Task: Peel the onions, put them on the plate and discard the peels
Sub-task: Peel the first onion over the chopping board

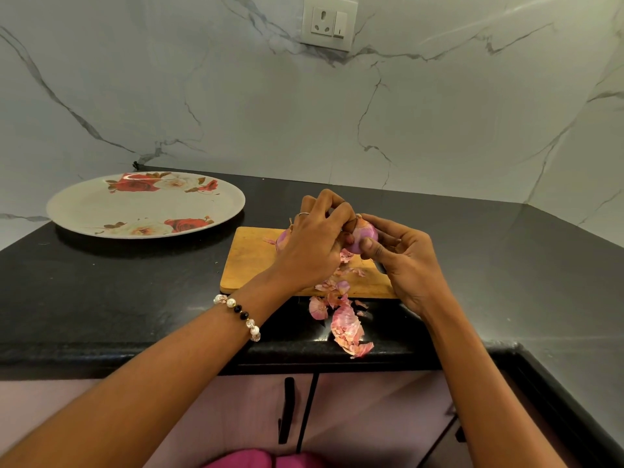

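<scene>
Setting: a black stone counter point(135, 298) against a white marble-patterned wall, seen from above by the person working.
Right hand: the right hand point(405, 265) cups a purple onion point(364, 236) above the wooden cutting board point(250, 261), thumb and fingers curled round it.
Left hand: the left hand point(314, 244) has its fingers bent and closed on the top of the same onion, pinching at its skin; a ring shows on one finger and a beaded bracelet point(239, 315) of pearl, black and clear beads sits on the wrist.
Second onion: another onion point(282, 239) lies on the board, mostly hidden behind the left hand.
Peels: loose pink peels point(346, 324) lie on the board's near edge and spill onto the counter in front of it.
Plate: a large round plate point(145, 204) printed with red and white roses sits on the counter, well left of the board.
Writing: no readable text or brand; a white wall socket point(329, 23) with a switch is on the wall above.
</scene>
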